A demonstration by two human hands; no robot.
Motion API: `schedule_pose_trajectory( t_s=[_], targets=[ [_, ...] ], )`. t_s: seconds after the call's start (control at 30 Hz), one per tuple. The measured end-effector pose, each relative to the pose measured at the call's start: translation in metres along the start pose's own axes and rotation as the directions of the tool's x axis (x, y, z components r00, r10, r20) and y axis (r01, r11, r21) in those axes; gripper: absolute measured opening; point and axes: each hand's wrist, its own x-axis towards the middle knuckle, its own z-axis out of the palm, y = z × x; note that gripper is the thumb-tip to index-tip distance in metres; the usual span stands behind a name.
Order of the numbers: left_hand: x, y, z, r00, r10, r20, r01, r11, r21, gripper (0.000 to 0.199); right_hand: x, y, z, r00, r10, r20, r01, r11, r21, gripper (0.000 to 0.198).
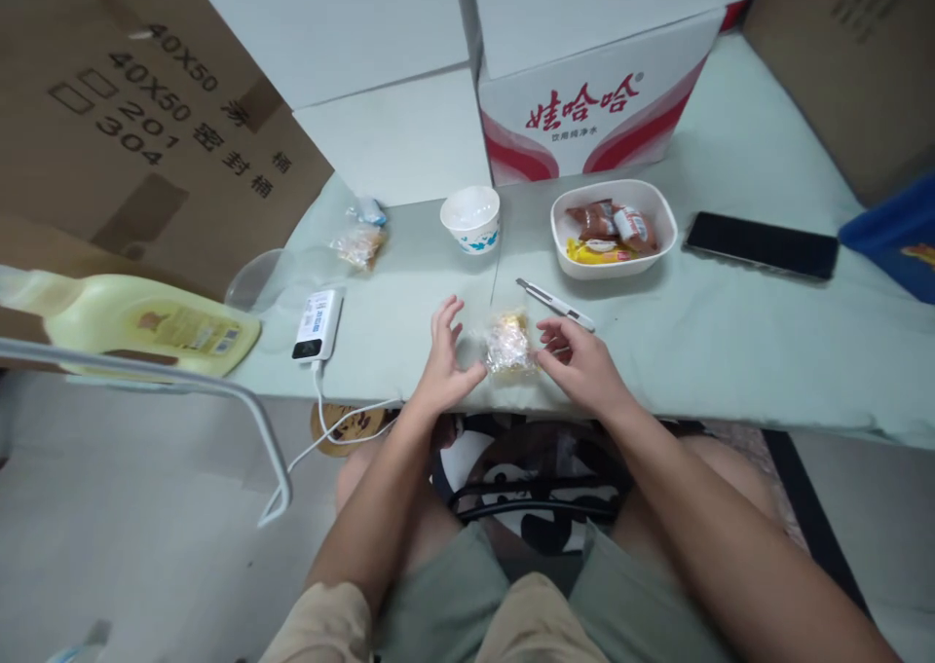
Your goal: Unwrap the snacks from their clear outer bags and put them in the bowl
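Note:
A small snack in a clear, shiny wrapper [509, 342] lies on the pale green cloth near the table's front edge. On its left is my left hand [447, 361], fingers spread and curved, the thumb close to the wrapper. My right hand [580, 361] is on the other side, fingers loosely bent and apart, its fingertips at the wrapper's edge; whether they touch it I cannot tell. Neither hand grips anything. Just beyond my right hand lies a white utility knife [555, 305], pointing away to the left.
Behind stand a paper cup [471, 220] and a white bowl [614, 266] of packaged snacks. A black phone [761, 245] lies right; a cabled power bank [317, 325], crumpled wrappers [360, 244] and a yellow bottle [146, 322] are left. White cartons [591, 118] line the back.

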Motion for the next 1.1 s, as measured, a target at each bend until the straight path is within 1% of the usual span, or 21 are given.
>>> schedule_pose_trajectory(
  t_s=[0.07,0.1,0.17,0.23,0.3,0.37,0.4,0.47,0.53,0.6,0.67,0.77,0.8,0.87,0.93,1.0,1.07,1.1],
  targets=[
    [0.002,-0.004,-0.008,0.997,-0.036,0.072,0.039,0.999,-0.038,0.082,0.002,0.000,0.005,0.999,-0.045,0.016,0.046,0.997,-0.060,0.028],
    [0.004,-0.005,-0.010,0.992,-0.039,0.116,0.044,0.998,-0.043,0.082,0.004,0.000,0.007,0.997,-0.076,0.012,0.077,0.993,-0.092,0.031],
    [0.008,-0.005,-0.011,0.979,-0.003,0.206,0.010,0.999,-0.033,0.070,0.007,0.001,0.011,0.986,-0.167,-0.008,0.163,0.973,-0.163,0.044],
    [0.010,-0.003,-0.008,0.964,0.076,0.255,-0.071,0.997,-0.028,0.052,0.010,0.002,0.013,0.964,-0.265,0.000,0.258,0.938,-0.230,0.058],
    [0.010,-0.002,-0.002,0.956,0.161,0.247,-0.161,0.987,-0.020,0.041,0.014,0.004,0.016,0.943,-0.328,0.065,0.333,0.904,-0.268,0.060],
    [0.008,-0.002,0.005,0.953,0.230,0.199,-0.236,0.972,0.007,0.041,0.015,0.006,0.018,0.922,-0.366,0.126,0.387,0.875,-0.291,0.051],
    [0.006,-0.003,0.009,0.951,0.258,0.169,-0.265,0.964,0.024,0.041,0.016,0.007,0.019,0.913,-0.387,0.128,0.408,0.860,-0.308,0.044],
    [0.003,-0.003,0.014,0.955,0.279,0.098,-0.286,0.956,0.067,0.038,0.015,0.009,0.021,0.901,-0.430,0.060,0.420,0.830,-0.367,0.032],
    [0.001,-0.003,0.018,0.973,0.230,0.026,-0.232,0.967,0.104,0.032,0.014,0.011,0.023,0.889,-0.457,-0.022,0.404,0.807,-0.430,0.024],
    [0.000,-0.001,0.019,0.993,0.112,-0.018,-0.110,0.988,0.107,0.026,0.012,0.013,0.024,0.889,-0.456,-0.033,0.394,0.801,-0.450,0.021],
    [-0.001,0.002,0.017,1.000,-0.020,-0.011,0.021,0.995,0.099,0.030,0.009,0.014,0.025,0.895,-0.446,-0.005,0.400,0.806,-0.436,0.021],
    [0.001,0.006,0.010,0.990,-0.139,0.017,0.136,0.984,0.118,0.050,0.005,0.014,0.030,0.883,-0.469,-0.012,0.415,0.793,-0.446,0.020],
    [0.002,0.007,0.008,0.986,-0.167,0.020,0.164,0.979,0.122,0.050,0.003,0.014,0.032,0.870,-0.492,-0.015,0.431,0.776,-0.461,0.020],
    [0.005,0.009,0.005,0.976,-0.215,0.041,0.211,0.973,0.094,0.043,0.001,0.013,0.035,0.834,-0.552,0.002,0.484,0.729,-0.484,0.021],
    [0.007,0.012,0.004,0.967,-0.240,0.086,0.242,0.970,-0.017,0.039,-0.001,0.011,0.038,0.796,-0.605,0.023,0.541,0.694,-0.475,0.022],
    [0.009,0.015,0.006,0.966,-0.229,0.120,0.251,0.945,-0.210,0.045,-0.003,0.010,0.040,0.773,-0.634,0.002,0.569,0.693,-0.442,0.021],
    [0.010,0.017,0.008,0.964,-0.229,0.137,0.266,0.876,-0.403,0.055,-0.004,0.008,0.041,0.769,-0.637,-0.043,0.566,0.712,-0.415,0.019],
    [0.010,0.017,0.009,0.958,-0.244,0.154,0.288,0.833,-0.472,0.058,-0.005,0.008,0.042,0.772,-0.632,-0.058,0.560,0.721,-0.407,0.018]
  ],
)
